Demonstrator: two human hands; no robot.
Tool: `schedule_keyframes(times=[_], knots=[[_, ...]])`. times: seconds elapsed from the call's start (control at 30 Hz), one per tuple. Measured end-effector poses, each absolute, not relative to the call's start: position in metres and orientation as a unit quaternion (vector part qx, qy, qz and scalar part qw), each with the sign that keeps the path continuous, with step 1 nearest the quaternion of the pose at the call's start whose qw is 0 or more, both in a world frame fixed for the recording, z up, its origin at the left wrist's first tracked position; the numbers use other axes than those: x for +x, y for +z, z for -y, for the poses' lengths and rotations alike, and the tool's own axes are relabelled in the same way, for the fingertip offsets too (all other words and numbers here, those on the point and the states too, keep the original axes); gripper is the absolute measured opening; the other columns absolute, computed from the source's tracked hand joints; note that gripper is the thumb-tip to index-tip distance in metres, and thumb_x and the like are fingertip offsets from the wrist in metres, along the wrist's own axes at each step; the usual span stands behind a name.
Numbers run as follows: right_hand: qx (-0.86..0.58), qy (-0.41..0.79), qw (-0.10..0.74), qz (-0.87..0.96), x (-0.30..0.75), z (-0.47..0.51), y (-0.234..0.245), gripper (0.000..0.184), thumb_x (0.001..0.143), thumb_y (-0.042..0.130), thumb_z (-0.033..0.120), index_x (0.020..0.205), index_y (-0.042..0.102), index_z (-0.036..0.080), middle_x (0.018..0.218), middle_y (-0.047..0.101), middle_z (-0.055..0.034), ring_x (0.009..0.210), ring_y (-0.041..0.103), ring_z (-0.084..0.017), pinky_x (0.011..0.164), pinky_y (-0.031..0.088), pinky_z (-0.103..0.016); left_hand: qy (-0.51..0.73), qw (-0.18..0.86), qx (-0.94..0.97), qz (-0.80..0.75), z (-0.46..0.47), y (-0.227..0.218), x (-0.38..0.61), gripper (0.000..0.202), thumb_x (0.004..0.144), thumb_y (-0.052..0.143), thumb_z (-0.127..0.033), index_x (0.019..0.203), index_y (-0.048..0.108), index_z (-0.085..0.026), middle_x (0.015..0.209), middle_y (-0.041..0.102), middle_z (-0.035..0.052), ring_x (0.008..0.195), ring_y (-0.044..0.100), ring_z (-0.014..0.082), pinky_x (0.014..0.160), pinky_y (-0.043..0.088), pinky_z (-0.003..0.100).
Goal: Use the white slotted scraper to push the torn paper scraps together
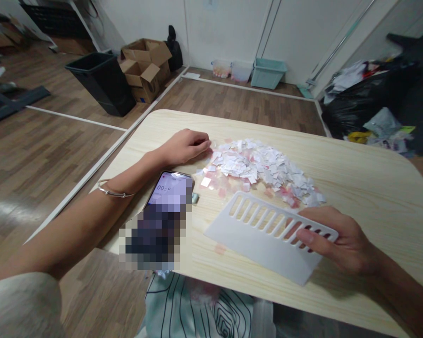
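Note:
My right hand (341,239) grips a white plastic scraper (257,249) by its slotted edge, the thumb on top and the fingers behind, some showing through the slots. The scraper is held tilted over the near side of the table, its straight blade edge toward me. Beyond it lies a heap of small white paper pieces (264,162), mixed with clear and pinkish film bits. At the heap's left end my left hand (190,145) rests on the table with its fingers curled in; I see nothing held in it. A silver bangle (114,192) circles the left wrist.
A phone (172,192), partly pixelated, lies on the pale wooden table (366,188) beside my left forearm. Patterned cloth (197,310) shows below the near edge. Beyond stand a black bin (105,84), cardboard boxes (146,65), a teal tub (268,74) and black bags (366,98).

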State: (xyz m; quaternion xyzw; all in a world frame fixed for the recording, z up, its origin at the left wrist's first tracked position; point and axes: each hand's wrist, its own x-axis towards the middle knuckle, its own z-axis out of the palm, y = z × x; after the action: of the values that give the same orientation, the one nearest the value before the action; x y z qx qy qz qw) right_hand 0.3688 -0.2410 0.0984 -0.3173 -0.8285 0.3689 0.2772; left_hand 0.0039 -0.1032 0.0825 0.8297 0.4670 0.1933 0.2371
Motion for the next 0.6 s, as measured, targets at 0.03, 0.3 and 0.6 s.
schedule_keyframes(times=[0.03, 0.3, 0.6], knots=[[-0.332, 0.369, 0.289, 0.818, 0.371, 0.242, 0.099, 0.026, 0.101, 0.067, 0.035, 0.083, 0.084, 0.030, 0.060, 0.075, 0.0011, 0.046, 0.066, -0.018, 0.045, 0.053, -0.027, 0.193, 0.236, 0.830, -0.467, 0.103, 0.083, 0.004, 0.033, 0.098, 0.053, -0.038, 0.070, 0.055, -0.021, 0.059, 0.049, -0.0018, 0.059, 0.041, 0.0125, 0.063, 0.028, 0.032], [-0.330, 0.372, 0.410, 0.765, 0.359, 0.240, 0.111, 0.024, 0.101, 0.073, 0.047, 0.086, 0.089, 0.037, 0.071, 0.080, -0.0037, 0.058, 0.075, -0.024, 0.056, 0.063, -0.036, 0.181, 0.238, 0.828, -0.474, 0.103, 0.084, 0.001, 0.030, 0.097, 0.053, -0.037, 0.074, 0.060, -0.020, 0.064, 0.056, 0.0005, 0.062, 0.044, 0.0138, 0.065, 0.030, 0.033], [-0.232, 0.336, 0.357, 0.840, 0.340, 0.251, 0.119, 0.037, 0.107, 0.064, 0.035, 0.140, 0.079, 0.044, 0.106, 0.090, -0.0054, 0.087, 0.087, -0.024, 0.079, 0.072, -0.034, 0.184, 0.240, 0.829, -0.470, 0.101, 0.084, 0.000, 0.030, 0.097, 0.053, -0.037, 0.071, 0.056, -0.021, 0.062, 0.053, 0.0000, 0.061, 0.042, 0.0134, 0.064, 0.028, 0.033]])
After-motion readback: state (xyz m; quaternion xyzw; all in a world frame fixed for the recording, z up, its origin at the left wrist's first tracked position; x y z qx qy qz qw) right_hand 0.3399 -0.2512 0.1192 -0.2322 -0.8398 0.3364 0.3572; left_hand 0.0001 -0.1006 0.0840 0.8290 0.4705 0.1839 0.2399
